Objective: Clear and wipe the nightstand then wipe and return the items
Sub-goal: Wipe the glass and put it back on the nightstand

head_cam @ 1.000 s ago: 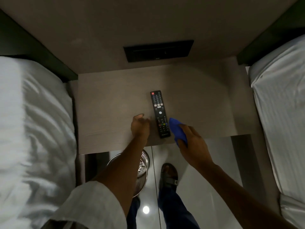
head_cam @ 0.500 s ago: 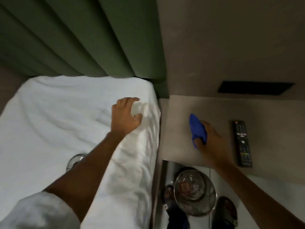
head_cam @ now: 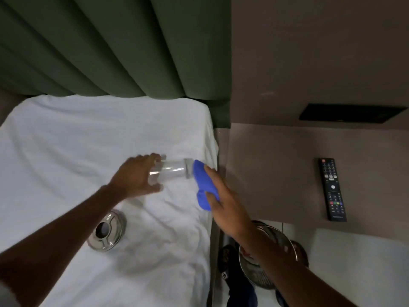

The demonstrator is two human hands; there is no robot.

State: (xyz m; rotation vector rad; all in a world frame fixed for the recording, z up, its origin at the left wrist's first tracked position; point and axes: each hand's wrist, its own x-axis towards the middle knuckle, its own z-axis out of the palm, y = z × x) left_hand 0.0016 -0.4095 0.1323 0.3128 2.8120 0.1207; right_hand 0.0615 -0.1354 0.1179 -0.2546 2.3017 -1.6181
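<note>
My left hand (head_cam: 135, 177) grips a clear drinking glass (head_cam: 171, 171), held on its side above the white bed sheet (head_cam: 66, 147). My right hand (head_cam: 223, 200) holds a folded blue cloth (head_cam: 202, 185), and the cloth touches the glass's thick base. To the right lies the wooden nightstand (head_cam: 276, 169) with a black remote control (head_cam: 332, 189) near its front right. A round steel ashtray (head_cam: 107, 231) rests on the bed below my left forearm.
A green padded headboard (head_cam: 99, 45) rises behind the bed. A black switch panel (head_cam: 352, 113) is set in the wall above the nightstand. A steel mesh waste bin (head_cam: 265, 258) stands on the floor below the nightstand's front edge, beside my sandalled foot (head_cam: 228, 262).
My left hand went from the remote to the bed and picked up the glass. My right hand carried the blue cloth left off the nightstand to the glass. The view swung left.
</note>
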